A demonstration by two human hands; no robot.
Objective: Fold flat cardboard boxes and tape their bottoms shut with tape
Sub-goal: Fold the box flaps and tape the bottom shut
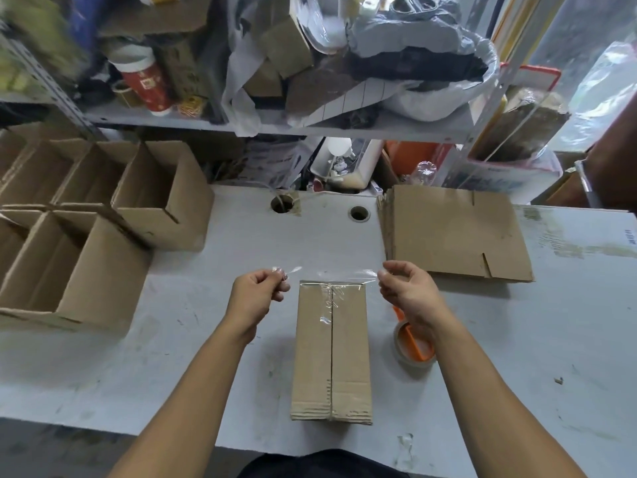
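Cardboard box point(331, 350) stands mid-bench point(206, 339), bottom flaps up, long axis running away from the person, centre seam along it. Clear tape strip point(331, 273) stretches crosswise above its far edge, hard to make out; the left hand point(256, 294) and right hand point(406, 291) each pinch one end with curled fingers. Right forearm partly hides the tape roll point(413, 346). Flat boxes point(455, 232) lie far right, folded boxes point(86, 229) left.

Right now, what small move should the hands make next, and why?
Probably lower the tape strip onto the far edge of the box. Left hand and right hand hold it stretched just above that edge; the seam's near part looks untaped.
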